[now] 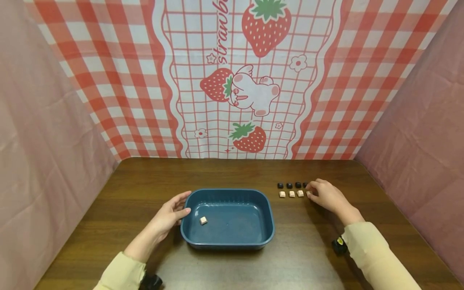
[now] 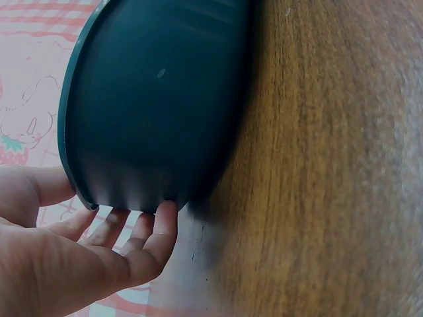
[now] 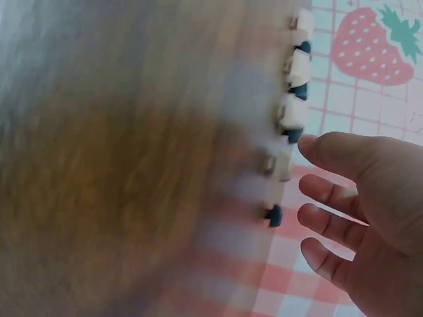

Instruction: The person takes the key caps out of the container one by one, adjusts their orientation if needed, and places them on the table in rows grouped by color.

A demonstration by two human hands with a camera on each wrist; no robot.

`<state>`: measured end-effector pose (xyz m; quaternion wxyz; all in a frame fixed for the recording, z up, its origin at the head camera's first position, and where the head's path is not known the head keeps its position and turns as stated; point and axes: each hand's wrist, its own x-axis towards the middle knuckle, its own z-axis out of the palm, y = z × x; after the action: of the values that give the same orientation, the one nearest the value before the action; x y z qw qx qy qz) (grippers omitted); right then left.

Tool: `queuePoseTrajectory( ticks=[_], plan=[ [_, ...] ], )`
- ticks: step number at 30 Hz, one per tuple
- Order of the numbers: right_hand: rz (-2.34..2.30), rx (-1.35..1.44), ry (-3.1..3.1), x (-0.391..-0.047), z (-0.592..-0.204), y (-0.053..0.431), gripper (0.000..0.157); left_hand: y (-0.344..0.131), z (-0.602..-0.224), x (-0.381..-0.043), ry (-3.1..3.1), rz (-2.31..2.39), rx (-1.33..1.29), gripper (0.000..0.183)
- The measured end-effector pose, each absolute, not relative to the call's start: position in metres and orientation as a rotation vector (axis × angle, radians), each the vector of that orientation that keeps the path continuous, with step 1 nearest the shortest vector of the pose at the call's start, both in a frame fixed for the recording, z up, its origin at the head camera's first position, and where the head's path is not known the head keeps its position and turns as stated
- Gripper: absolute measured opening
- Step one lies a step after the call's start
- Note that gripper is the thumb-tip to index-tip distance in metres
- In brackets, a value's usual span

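My left hand holds the left end of a blue plastic basin, thumb over the rim and fingers along the outside wall in the left wrist view. One cream keycap lies inside, toward the basin's left. To the right of the basin, several black keycaps form a back row and several cream keycaps a front row. My right hand hovers at the right end of both rows. In the right wrist view its thumb and fingers are spread, with a cream keycap just beyond the fingertips.
A brown wooden table carries everything. Behind it hangs a red checked strawberry cloth, with pink curtains at both sides. Dark wrist-worn devices sit at both cuffs.
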<state>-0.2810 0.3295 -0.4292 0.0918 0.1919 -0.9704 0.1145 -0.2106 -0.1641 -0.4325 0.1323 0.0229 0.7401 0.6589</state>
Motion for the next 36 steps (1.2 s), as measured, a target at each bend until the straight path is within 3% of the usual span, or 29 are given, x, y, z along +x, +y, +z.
queuePoseTrajectory(
  ticks=[36],
  plan=[
    [0.376, 0.717, -2.650, -0.245, -0.379, 0.239, 0.024, -0.163, -0.432, -0.209, 2.165, 1.913, 0.042, 0.052]
  ],
)
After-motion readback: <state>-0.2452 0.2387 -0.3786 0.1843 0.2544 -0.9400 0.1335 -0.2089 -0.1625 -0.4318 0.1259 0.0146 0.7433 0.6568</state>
